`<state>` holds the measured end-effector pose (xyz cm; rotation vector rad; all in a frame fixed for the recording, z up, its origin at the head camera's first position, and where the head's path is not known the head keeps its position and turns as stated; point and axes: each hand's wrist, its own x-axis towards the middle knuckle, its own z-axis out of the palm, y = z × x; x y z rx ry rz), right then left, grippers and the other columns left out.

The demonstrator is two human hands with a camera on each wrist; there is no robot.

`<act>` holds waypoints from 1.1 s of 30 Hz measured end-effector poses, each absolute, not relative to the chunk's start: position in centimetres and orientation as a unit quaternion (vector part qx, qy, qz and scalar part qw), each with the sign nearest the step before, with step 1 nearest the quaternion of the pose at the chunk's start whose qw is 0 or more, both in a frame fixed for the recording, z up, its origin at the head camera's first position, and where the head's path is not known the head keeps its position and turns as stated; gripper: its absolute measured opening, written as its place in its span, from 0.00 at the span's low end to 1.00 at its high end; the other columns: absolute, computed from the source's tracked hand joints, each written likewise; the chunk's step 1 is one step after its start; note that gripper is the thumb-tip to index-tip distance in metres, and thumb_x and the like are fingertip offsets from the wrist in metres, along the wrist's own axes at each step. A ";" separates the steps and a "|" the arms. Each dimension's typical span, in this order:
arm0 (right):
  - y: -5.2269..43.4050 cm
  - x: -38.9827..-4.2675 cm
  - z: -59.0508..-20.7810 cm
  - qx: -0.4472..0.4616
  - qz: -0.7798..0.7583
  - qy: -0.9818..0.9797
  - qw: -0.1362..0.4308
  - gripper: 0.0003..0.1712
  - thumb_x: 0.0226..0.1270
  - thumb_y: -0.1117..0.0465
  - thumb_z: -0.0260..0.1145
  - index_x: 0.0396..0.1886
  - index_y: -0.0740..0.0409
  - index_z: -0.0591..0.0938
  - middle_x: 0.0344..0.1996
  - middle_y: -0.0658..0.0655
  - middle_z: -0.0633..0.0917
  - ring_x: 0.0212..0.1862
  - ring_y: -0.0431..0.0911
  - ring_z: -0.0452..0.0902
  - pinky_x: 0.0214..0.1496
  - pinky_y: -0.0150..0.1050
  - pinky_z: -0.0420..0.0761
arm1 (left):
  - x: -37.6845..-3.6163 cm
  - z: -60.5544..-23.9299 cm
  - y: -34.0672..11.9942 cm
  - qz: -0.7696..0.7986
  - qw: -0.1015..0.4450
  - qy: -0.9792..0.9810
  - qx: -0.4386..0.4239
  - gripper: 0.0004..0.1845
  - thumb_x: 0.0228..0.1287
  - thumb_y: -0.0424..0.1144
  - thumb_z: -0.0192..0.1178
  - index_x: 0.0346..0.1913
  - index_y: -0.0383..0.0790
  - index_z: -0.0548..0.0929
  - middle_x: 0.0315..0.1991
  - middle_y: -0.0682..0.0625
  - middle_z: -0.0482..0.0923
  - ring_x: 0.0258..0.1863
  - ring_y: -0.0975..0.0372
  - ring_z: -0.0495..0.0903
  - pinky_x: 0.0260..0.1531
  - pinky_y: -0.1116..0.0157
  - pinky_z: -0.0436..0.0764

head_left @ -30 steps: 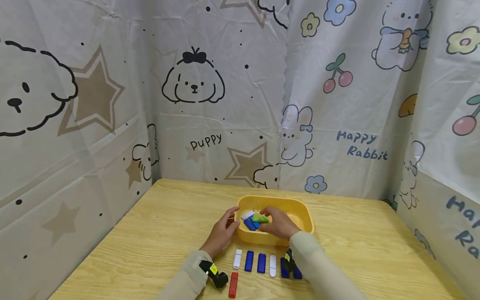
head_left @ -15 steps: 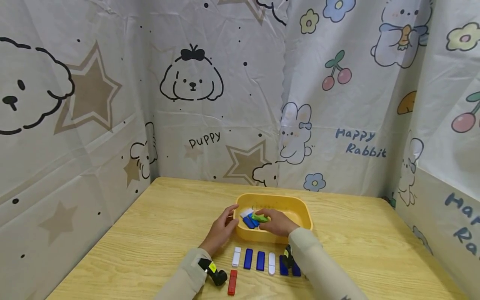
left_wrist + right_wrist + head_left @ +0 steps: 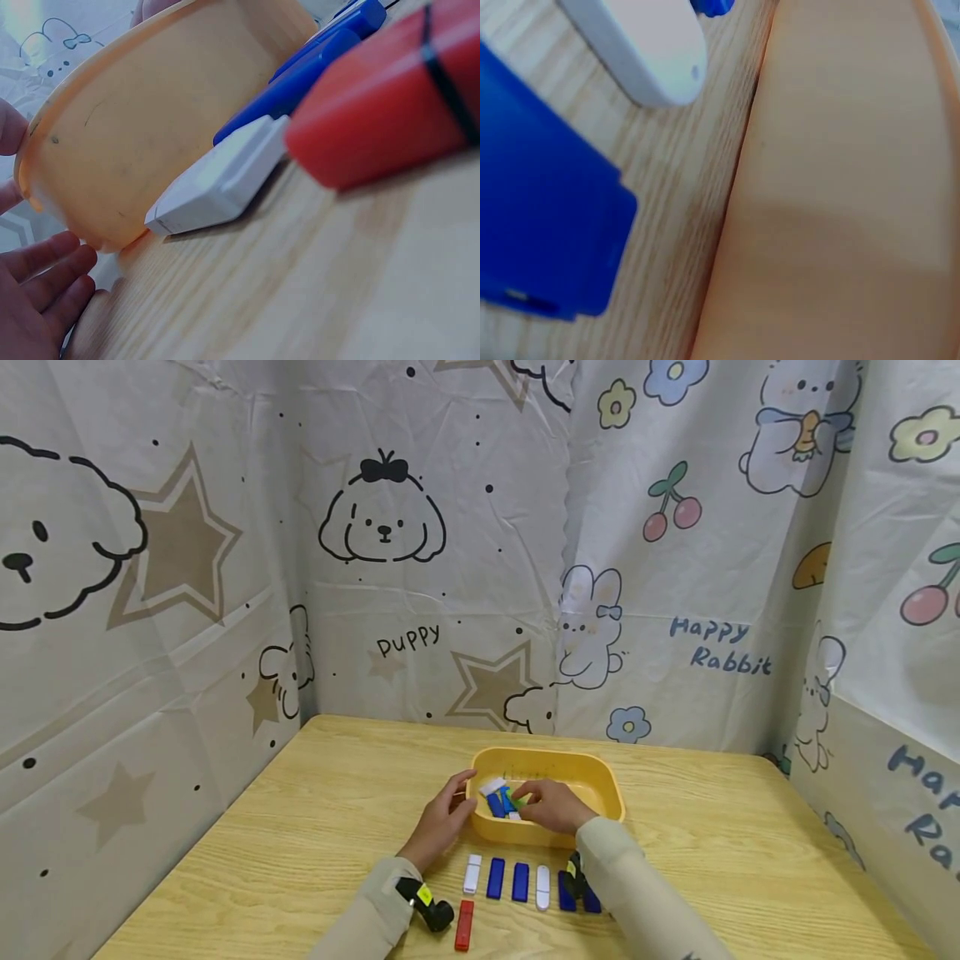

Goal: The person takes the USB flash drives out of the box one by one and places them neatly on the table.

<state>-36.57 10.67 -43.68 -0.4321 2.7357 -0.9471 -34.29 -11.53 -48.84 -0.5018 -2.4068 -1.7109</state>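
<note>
My left hand (image 3: pixel 441 827) is at the left end of a yellow plastic bin (image 3: pixel 540 834), thumb and fingers spread along its outer wall. In the left wrist view several nearly straight fingers (image 3: pixel 64 262) lie beside that wall. My right hand (image 3: pixel 558 806) reaches inside the bin and pinches a small green piece (image 3: pixel 518 802) between thumb and fingers, which cover most of it. Beside it lie a white piece (image 3: pixel 492 786) and blue pieces (image 3: pixel 495 806). The right wrist view shows the bin's outer wall (image 3: pixel 840 187), not the hand.
In front of the bin stands a row of capped sticks like USB drives: white (image 3: pixel 472 874), blue (image 3: pixel 496 878), another blue (image 3: pixel 521 882), white (image 3: pixel 542 888) and more blue (image 3: pixel 567 892) partly behind my right sleeve. A red one (image 3: pixel 464 926) lies nearer me. Printed curtains surround the wooden table (image 3: pixel 360 777).
The green piece lay broadly visible across the fingertips earlier; now it is turned and mostly hidden under my right fingers. My left hand has stayed at the bin.
</note>
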 end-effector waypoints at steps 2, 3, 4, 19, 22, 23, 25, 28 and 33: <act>10.7 -36.5 -43.7 -0.147 -0.326 0.927 0.108 0.14 0.62 0.58 0.65 0.48 0.49 0.84 0.37 0.52 0.80 0.37 0.47 0.73 0.39 0.42 0.77 | -34.2 -48.8 -11.6 -0.570 0.070 -0.802 -0.165 0.26 0.72 0.38 0.51 0.71 0.47 0.64 0.64 0.37 0.67 0.60 0.49 0.72 0.59 0.50 0.71; 10.7 -36.6 -43.7 -0.150 -0.328 0.927 0.108 0.14 0.62 0.58 0.65 0.49 0.49 0.83 0.36 0.52 0.80 0.36 0.47 0.73 0.38 0.41 0.77 | -34.2 -48.8 -11.6 -0.570 0.069 -0.802 -0.165 0.26 0.72 0.38 0.51 0.71 0.47 0.64 0.65 0.37 0.67 0.60 0.49 0.72 0.59 0.50 0.71; 10.7 -36.6 -43.7 -0.152 -0.327 0.926 0.109 0.15 0.63 0.58 0.65 0.50 0.49 0.83 0.36 0.53 0.80 0.36 0.47 0.74 0.38 0.41 0.77 | -34.2 -48.8 -11.6 -0.570 0.069 -0.802 -0.164 0.26 0.72 0.38 0.50 0.71 0.48 0.64 0.65 0.37 0.67 0.60 0.49 0.72 0.59 0.50 0.71; 10.7 -37.0 -44.0 -0.185 -0.302 0.928 0.118 0.03 0.65 0.56 0.64 0.35 0.48 0.83 0.39 0.50 0.81 0.41 0.47 0.72 0.45 0.44 0.72 | -34.4 -49.0 -11.5 -0.570 0.071 -0.802 -0.165 0.25 0.72 0.38 0.51 0.71 0.49 0.65 0.65 0.38 0.67 0.60 0.49 0.71 0.60 0.49 0.70; 10.8 -37.0 -43.9 -0.197 -0.306 0.922 0.130 0.05 0.67 0.57 0.63 0.33 0.49 0.84 0.32 0.48 0.80 0.36 0.45 0.71 0.40 0.40 0.70 | -34.4 -49.0 -11.5 -0.571 0.069 -0.801 -0.165 0.25 0.72 0.38 0.51 0.71 0.49 0.65 0.65 0.39 0.67 0.60 0.50 0.71 0.60 0.49 0.69; 10.9 -36.9 -43.8 -0.202 -0.306 0.920 0.135 0.06 0.67 0.57 0.62 0.33 0.50 0.84 0.30 0.48 0.79 0.35 0.44 0.71 0.39 0.39 0.69 | -34.3 -48.9 -11.5 -0.571 0.069 -0.801 -0.165 0.25 0.72 0.38 0.51 0.71 0.49 0.65 0.65 0.39 0.67 0.60 0.50 0.71 0.60 0.49 0.69; 10.9 -36.9 -43.7 -0.207 -0.305 0.919 0.140 0.08 0.68 0.57 0.61 0.32 0.50 0.86 0.27 0.47 0.78 0.33 0.43 0.71 0.37 0.38 0.69 | -34.3 -48.9 -11.5 -0.570 0.069 -0.802 -0.165 0.26 0.72 0.38 0.51 0.71 0.49 0.65 0.64 0.39 0.67 0.60 0.51 0.71 0.60 0.50 0.69; 10.9 -36.8 -43.6 -0.201 -0.303 0.920 0.143 0.10 0.68 0.56 0.61 0.31 0.50 0.87 0.24 0.47 0.78 0.32 0.43 0.71 0.35 0.37 0.68 | -34.2 -48.8 -11.5 -0.570 0.071 -0.802 -0.166 0.26 0.72 0.38 0.52 0.71 0.48 0.65 0.64 0.38 0.67 0.59 0.50 0.72 0.59 0.50 0.70; 10.9 -36.9 -43.9 -0.189 -0.326 0.919 0.116 0.04 0.65 0.60 0.64 0.33 0.51 0.85 0.30 0.47 0.80 0.32 0.43 0.71 0.34 0.36 0.69 | -34.3 -48.8 -11.5 -0.570 0.076 -0.801 -0.167 0.25 0.72 0.37 0.51 0.70 0.48 0.65 0.63 0.37 0.68 0.59 0.49 0.72 0.59 0.50 0.70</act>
